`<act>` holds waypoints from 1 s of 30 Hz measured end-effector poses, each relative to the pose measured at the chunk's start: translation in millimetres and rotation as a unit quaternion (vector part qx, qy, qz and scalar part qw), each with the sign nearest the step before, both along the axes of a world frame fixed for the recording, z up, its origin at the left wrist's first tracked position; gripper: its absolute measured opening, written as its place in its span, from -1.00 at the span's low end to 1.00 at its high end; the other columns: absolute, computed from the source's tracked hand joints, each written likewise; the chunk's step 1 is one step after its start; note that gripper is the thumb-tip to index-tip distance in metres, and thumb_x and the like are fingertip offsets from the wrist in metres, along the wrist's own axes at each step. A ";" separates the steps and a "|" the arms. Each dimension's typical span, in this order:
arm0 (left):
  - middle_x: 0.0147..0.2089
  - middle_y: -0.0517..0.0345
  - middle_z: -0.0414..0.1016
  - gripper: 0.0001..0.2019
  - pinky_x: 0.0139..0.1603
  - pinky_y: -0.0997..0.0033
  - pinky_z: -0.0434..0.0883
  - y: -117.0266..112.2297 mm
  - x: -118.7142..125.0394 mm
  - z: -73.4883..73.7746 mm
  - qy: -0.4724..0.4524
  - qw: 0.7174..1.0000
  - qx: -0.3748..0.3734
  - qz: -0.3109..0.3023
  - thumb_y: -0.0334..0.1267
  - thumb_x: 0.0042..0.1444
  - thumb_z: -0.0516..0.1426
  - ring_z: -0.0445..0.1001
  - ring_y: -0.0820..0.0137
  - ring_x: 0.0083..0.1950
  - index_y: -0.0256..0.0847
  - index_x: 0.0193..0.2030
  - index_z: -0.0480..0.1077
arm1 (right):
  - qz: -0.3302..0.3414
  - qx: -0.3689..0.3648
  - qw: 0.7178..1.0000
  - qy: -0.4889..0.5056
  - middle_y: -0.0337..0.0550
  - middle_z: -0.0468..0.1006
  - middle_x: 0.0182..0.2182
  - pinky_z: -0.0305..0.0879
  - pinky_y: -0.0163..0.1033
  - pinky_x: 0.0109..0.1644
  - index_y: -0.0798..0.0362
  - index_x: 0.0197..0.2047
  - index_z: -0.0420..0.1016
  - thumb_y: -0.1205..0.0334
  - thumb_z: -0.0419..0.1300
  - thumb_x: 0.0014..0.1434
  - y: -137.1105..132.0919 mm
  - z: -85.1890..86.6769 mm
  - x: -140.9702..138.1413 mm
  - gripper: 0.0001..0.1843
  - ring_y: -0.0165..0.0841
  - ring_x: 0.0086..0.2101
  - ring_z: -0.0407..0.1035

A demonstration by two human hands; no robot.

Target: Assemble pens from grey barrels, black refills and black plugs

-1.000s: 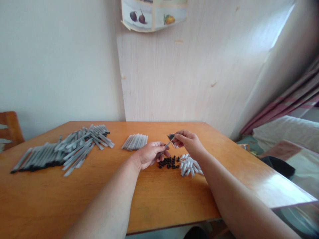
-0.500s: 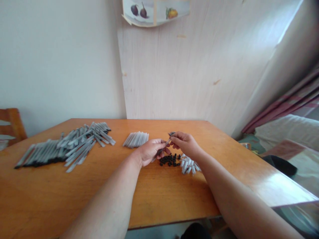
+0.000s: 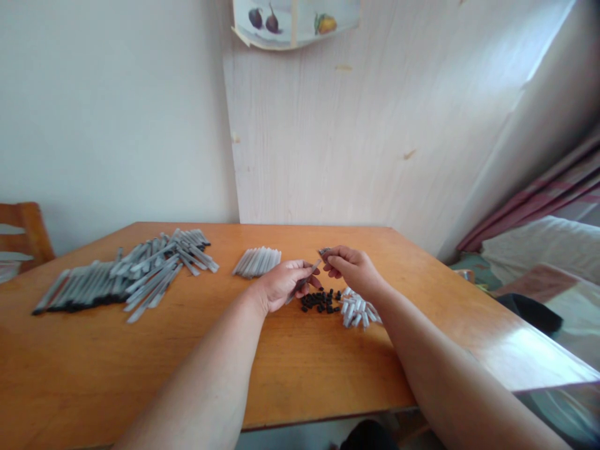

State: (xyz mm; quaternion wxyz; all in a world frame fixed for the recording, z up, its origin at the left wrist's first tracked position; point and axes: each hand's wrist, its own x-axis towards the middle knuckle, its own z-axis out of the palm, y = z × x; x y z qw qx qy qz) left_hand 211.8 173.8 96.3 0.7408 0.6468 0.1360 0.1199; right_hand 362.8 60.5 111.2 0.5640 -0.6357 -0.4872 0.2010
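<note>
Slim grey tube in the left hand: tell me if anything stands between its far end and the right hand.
Nothing visible does. The slim grey tube slants from the left hand toward the right hand; whether they touch is unclear. The black pieces and white pieces lie on the table, outside that line.

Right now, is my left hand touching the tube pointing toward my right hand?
Touching: the head view shows your left hand gripping the grey tube, its upper end sticking out.
</note>
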 end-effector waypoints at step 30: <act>-0.34 0.02 0.54 -0.80 -0.57 0.55 0.07 0.2 0.3 1.0 0.016 1.000 -0.004 0.013 -0.19 0.07 0.18 0.30 0.58 -0.56 -0.28 -0.25 0.36 | 0.002 -0.017 1.000 -0.019 -0.18 0.50 -0.51 0.25 -0.33 -0.43 0.11 -0.30 0.46 0.21 0.12 0.05 -4.2 2.3 11.5 -0.82 -0.46 -0.54 0.31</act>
